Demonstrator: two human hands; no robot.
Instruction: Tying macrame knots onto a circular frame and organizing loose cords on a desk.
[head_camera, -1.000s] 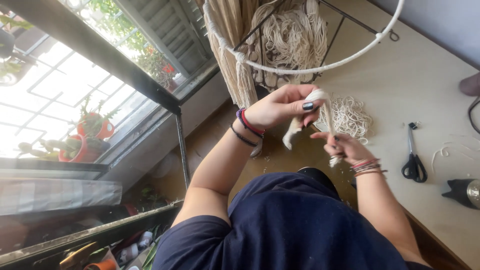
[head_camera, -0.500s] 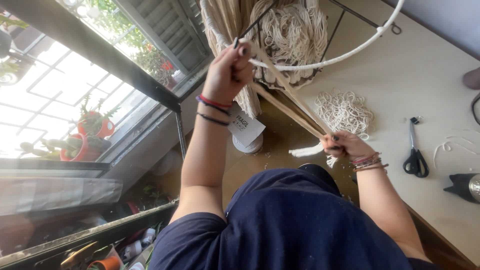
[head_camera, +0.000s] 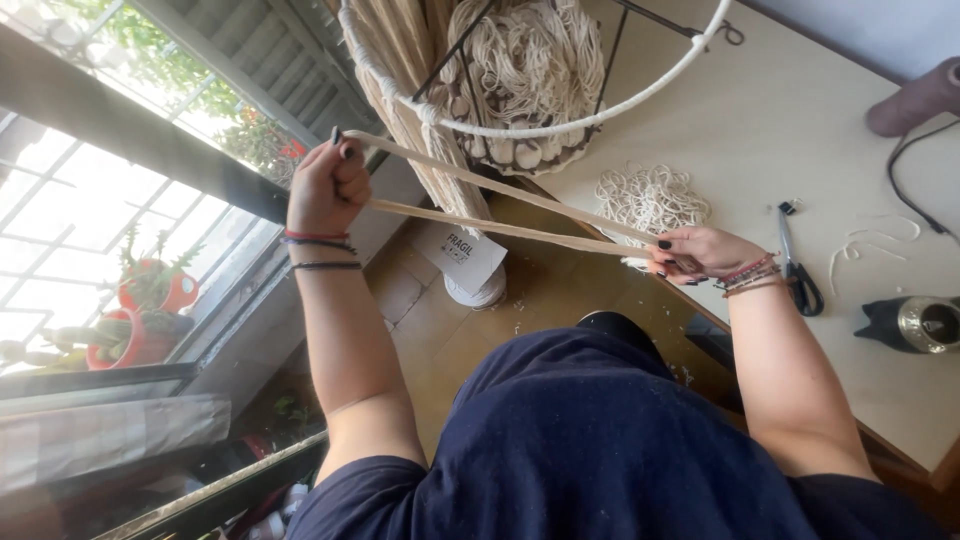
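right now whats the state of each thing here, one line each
left hand: fist shut on cream cotton cord
right hand: pinching the cord's other end
cream cotton cord: two strands pulled taut between hands
black-handled scissors: closed, flat on table
white hoop: wrapped, fringe hanging

Cream table (head_camera: 800, 120) with scissors (head_camera: 797, 262), cord pile (head_camera: 650, 197)

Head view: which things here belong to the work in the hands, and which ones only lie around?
In use:
- cord, stretched in two strands between the hands
- left hand, gripping one end
- right hand, pinching the other end at the table edge

Lying about:
- scissors
- loose cord pile
- hoop with hanging cords
- black cable
- red plant pots by the window
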